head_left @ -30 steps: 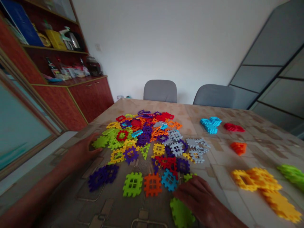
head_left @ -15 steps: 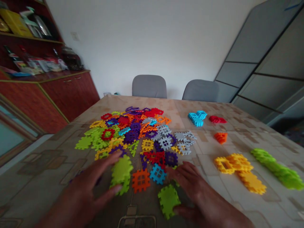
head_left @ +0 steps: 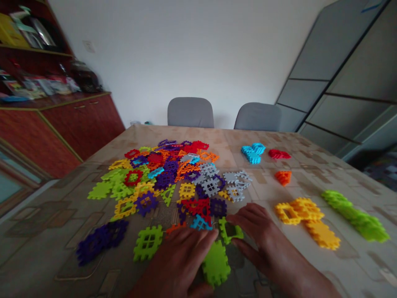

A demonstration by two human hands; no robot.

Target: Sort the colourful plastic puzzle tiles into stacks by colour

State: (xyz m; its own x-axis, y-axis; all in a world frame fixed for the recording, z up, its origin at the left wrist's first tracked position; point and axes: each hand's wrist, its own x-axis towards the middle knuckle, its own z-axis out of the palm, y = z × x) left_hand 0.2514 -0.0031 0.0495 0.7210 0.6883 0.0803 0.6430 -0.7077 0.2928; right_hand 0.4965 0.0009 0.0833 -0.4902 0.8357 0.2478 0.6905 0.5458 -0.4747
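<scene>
A loose heap of colourful interlocking plastic tiles (head_left: 173, 174) lies on the patterned table (head_left: 56, 215). My left hand (head_left: 181, 260) lies flat with its fingers stretched over an orange and a blue tile, its edge against a solid green tile (head_left: 216, 265). My right hand (head_left: 262, 238) is curled beside it, with forefinger and thumb pinched on a small green frame tile (head_left: 230, 231). A green window tile (head_left: 148, 243) and a pair of purple tiles (head_left: 99, 242) lie to the left of my hands.
Sorted groups sit on the right: blue tiles (head_left: 252, 152), red tiles (head_left: 279, 154), orange tiles (head_left: 283, 177), yellow tiles (head_left: 305, 215) and green tiles (head_left: 356, 215). Two grey chairs (head_left: 190, 111) stand at the far edge. A red-brown cabinet (head_left: 77, 120) stands at the left.
My left hand swung from the heap's left side to the middle, beside the solid green tile. My right hand moved up onto the green frame tile. The view turned right.
</scene>
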